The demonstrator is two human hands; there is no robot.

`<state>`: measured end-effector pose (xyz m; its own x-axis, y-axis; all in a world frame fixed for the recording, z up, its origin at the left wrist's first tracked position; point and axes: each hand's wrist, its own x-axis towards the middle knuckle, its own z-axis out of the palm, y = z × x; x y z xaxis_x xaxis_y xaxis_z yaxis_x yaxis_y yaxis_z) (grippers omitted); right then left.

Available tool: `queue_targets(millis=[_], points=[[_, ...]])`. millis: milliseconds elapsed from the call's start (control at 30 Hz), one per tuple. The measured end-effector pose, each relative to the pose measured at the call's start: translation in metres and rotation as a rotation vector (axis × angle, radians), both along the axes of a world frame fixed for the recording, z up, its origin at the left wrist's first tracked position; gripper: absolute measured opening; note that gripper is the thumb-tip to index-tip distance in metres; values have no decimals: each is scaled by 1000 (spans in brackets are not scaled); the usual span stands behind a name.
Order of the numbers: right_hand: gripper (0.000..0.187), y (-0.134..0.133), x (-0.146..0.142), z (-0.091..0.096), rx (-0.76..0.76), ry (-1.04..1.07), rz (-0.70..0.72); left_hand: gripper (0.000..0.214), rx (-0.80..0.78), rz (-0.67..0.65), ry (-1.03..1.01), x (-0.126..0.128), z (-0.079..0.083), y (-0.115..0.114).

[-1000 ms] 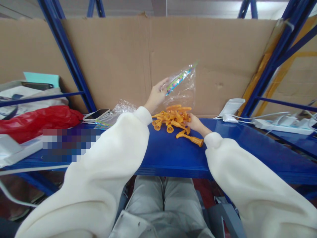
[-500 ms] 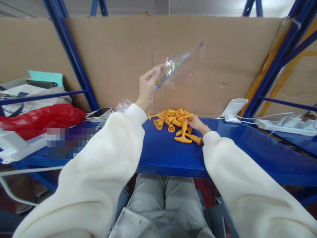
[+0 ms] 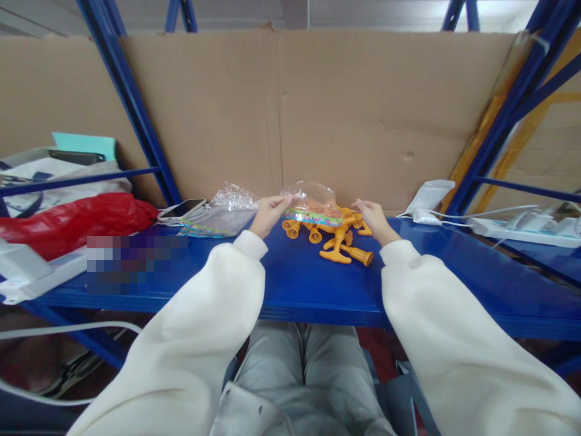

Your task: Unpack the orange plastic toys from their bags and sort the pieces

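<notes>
A clear plastic bag [image 3: 310, 200] with a colourful printed strip lies low over a heap of orange plastic trumpet-shaped toys [image 3: 338, 237] on the blue shelf [image 3: 299, 278]. My left hand [image 3: 267, 213] pinches the bag's left end. At the bag's right end is my right hand [image 3: 372, 218], its fingers curled at the heap's edge; whether it grips the bag or a toy is unclear. One orange toy lies apart at the front of the heap.
A pile of clear bags [image 3: 222, 212] and a phone [image 3: 181, 209] lie left of my hands. Farther left are a red bag [image 3: 68, 221] and white boxes. Cables and a power strip [image 3: 517, 227] sit at the right. A cardboard wall [image 3: 290, 109] backs the shelf.
My left hand has brought the bag down from head height to just above the orange toys. My right hand has shifted from the heap to the bag's right end.
</notes>
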<state>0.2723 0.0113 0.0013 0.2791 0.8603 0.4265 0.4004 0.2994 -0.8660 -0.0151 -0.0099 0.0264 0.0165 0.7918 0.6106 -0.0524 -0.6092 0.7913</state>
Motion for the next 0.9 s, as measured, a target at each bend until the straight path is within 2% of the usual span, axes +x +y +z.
queue_targets(millis=[100,167,267,400,500,567,667,767,900], points=[[58,-9,-4,6,-41,86,167,26,-122,-97,155,-3,-7,-3],[65,-15,-8,7,-59,93,243,29,-178,-164,220,-4,-9,-4],[62,-22,-14,6,-44,99,280,48,-209,-260,224,-3,-12,-3],[49,-24,-21,2,-24,99,291,93,-201,-344,150,1,-17,-4],[40,-19,-23,-2,-16,87,237,119,-222,-376,102,4,-19,-5],[37,-14,-22,-5,-22,76,167,128,-246,-384,79,5,-20,-5],[35,-10,-20,-9,-38,87,134,131,-253,-386,55,5,-19,-6],[38,-13,-20,-8,-42,143,205,129,-255,-401,64,6,-18,-7],[39,-19,-23,-2,33,231,238,123,-321,-399,87,7,-19,-9]])
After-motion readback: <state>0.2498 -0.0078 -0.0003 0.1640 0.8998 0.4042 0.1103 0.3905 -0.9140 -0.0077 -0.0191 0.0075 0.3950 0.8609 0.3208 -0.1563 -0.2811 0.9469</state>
